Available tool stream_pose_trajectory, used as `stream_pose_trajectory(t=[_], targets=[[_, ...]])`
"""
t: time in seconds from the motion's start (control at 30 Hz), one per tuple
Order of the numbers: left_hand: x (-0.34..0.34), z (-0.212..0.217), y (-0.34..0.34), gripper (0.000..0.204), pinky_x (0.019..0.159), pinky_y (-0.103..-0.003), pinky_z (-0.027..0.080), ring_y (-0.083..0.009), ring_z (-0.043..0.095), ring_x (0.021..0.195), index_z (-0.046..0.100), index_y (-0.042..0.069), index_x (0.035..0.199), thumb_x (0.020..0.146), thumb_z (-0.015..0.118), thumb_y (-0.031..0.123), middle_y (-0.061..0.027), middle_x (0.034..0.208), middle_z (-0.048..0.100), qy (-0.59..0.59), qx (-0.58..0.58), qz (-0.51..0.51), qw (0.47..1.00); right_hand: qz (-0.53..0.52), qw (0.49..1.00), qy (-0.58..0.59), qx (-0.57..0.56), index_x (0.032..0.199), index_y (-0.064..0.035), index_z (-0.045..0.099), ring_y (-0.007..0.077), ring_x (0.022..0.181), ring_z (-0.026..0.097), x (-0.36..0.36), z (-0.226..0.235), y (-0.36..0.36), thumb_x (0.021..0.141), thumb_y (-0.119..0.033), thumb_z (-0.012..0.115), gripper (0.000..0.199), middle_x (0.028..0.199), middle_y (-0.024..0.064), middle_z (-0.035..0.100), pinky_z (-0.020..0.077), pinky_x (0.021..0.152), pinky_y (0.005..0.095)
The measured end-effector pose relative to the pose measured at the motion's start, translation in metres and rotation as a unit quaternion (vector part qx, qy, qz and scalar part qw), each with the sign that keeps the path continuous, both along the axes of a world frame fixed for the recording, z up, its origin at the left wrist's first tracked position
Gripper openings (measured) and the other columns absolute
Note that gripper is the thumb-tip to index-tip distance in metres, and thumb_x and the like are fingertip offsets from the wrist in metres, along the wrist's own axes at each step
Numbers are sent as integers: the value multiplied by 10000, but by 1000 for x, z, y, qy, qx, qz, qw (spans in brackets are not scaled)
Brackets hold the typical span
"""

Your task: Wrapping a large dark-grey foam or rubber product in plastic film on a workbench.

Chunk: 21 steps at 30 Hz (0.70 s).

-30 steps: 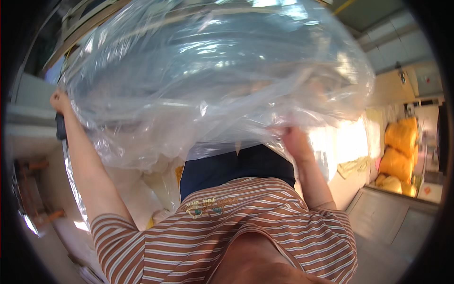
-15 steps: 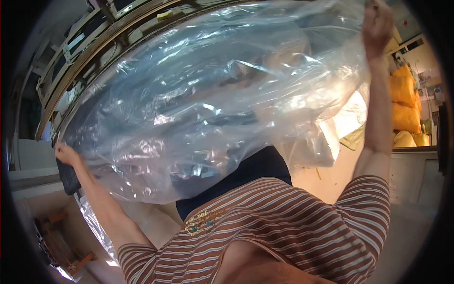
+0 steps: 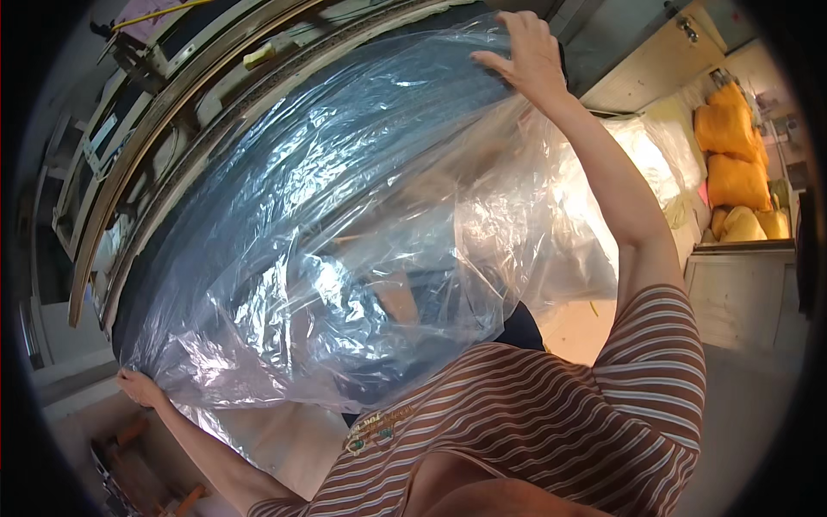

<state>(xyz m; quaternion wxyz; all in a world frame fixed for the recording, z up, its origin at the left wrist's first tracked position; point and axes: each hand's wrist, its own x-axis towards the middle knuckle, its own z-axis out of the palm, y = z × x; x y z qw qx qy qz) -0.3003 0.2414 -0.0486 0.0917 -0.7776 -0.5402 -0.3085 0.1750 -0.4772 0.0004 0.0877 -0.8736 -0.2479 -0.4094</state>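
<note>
We see a large sheet of transparent plastic film spread before the wearer, its far part over a dark surface and its near edge hanging against the waist; the creases and bright glints suggest thin, slippery material. Beyond it runs a long wooden rail, bowed by the lens, which follows the film's far side. At the right we note stacked orange sacks, well apart from the film. The right hand reaches to the film's far right corner, fingers spread and thumb apart, apparently to flatten or steady that end; we cannot tell whether the fingertips press on it. The left hand, at the near left corner, has its fingers closed on the film's edge. We judge that hands set so wide apart keep the sheet stretched. A small yellow block lies beside the rail.
</note>
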Motion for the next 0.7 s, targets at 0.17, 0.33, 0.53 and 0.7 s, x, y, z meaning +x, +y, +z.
stream_pose_trajectory(t=[0.17, 0.33, 0.53, 0.7], targets=[[-11, -6, 12, 364, 826, -431, 413, -372, 545, 988, 545, 13, 1078, 915, 423, 314, -203, 1074, 579, 10, -5, -15, 1000, 124, 973, 189, 40, 850, -44, 568, 277, 730, 577, 22, 16, 15, 805, -215, 602, 180, 762, 131, 570, 440, 627, 345], [-12, -6, 12, 362, 828, -432, 411, -376, 542, 988, 547, 11, 1068, 913, 424, 314, -202, 1073, 577, 3, -11, -17, 1000, 99, 934, 299, 169, 826, 10, 544, 217, 666, 556, 27, 21, 23, 844, -220, 575, 232, 701, 150, 561, 431, 628, 324], [-13, -11, 19, 366, 828, -436, 410, -382, 541, 986, 554, 6, 1040, 910, 420, 321, -202, 1076, 575, 2, 10, -14, 1000, 173, 932, 257, 186, 801, 4, 528, 204, 646, 524, 21, 33, 30, 863, -211, 551, 225, 674, 108, 543, 424, 622, 322], [-10, -3, 11, 373, 821, -445, 417, -385, 549, 971, 559, 17, 1031, 905, 412, 336, -196, 1060, 586, 4, 17, -6, 1000, 268, 955, 128, 22, 893, -41, 542, 228, 791, 510, -18, 29, 18, 834, -233, 587, 206, 839, 82, 512, 418, 709, 322]])
